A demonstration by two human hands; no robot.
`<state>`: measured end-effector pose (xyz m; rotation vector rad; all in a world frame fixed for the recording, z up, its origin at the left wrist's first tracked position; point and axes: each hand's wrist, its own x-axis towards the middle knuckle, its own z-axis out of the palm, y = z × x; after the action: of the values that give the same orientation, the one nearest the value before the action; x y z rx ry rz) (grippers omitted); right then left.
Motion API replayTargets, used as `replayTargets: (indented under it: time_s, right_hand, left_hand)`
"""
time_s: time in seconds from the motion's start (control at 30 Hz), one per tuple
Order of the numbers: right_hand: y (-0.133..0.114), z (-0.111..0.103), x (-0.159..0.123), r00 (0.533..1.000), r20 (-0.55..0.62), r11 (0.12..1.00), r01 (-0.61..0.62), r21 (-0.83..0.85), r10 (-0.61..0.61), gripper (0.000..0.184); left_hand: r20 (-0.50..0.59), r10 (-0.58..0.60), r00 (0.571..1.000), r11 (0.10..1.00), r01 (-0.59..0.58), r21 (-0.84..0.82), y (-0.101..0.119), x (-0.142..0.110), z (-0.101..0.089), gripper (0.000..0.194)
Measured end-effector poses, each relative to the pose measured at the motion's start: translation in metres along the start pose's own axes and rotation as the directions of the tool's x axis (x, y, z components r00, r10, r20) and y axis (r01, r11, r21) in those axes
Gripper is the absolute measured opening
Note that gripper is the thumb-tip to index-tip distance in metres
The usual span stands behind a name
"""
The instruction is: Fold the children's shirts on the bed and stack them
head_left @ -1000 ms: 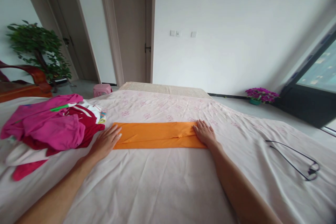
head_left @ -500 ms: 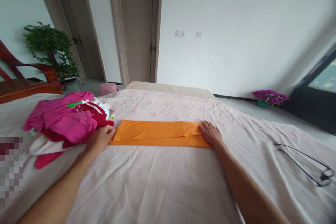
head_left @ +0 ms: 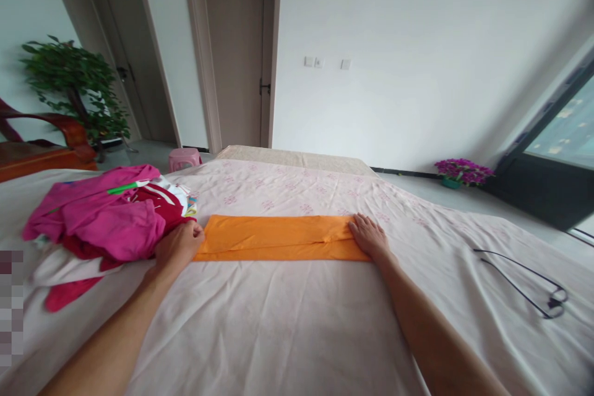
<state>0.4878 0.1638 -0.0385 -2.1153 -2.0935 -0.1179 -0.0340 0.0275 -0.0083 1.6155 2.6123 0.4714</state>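
Note:
A long folded orange cloth (head_left: 278,237) lies flat across the middle of the bed. My left hand (head_left: 177,246) is at its left end with the fingers curled closed on the cloth's edge. At the right end my right hand (head_left: 370,236) lies flat, fingers stretched out and pressing on the cloth.
A heap of pink, red and white clothes (head_left: 102,219) sits on the bed (head_left: 288,328) just left of my left hand. A black wire hanger (head_left: 524,281) lies at the right. Beyond the bed are a pink stool (head_left: 184,159), a potted plant (head_left: 74,83) and doors.
My left hand went from lying flat on the cloth's left end to a curled grip on its edge. My right hand stayed flat at the right end.

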Motion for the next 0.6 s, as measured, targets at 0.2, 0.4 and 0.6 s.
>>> replayTargets:
  time_s: [0.2, 0.4, 0.6]
  right_hand:
    - [-0.001, -0.002, 0.000, 0.999, 0.026, 1.000, -0.019, 0.010, 0.019, 0.058]
    - [-0.002, -0.008, -0.003, 0.999, 0.051, 1.000, -0.012, 0.006, 0.012, 0.058]
    - [0.025, -0.023, -0.003, 0.973, 0.220, 0.997, 0.076, -0.001, -0.074, 0.058]
  left_hand:
    - [-0.226, 0.552, 0.802, 0.818, -0.574, -0.037, 0.022, -0.012, 0.023, 0.045]
    - [0.044, 0.612, 0.790, 0.786, -0.614, 0.076, 0.030, -0.017, 0.051, 0.062]
    - [0.037, 0.595, 0.803, 0.788, -0.591, 0.172, 0.017, -0.007, 0.066, 0.062]
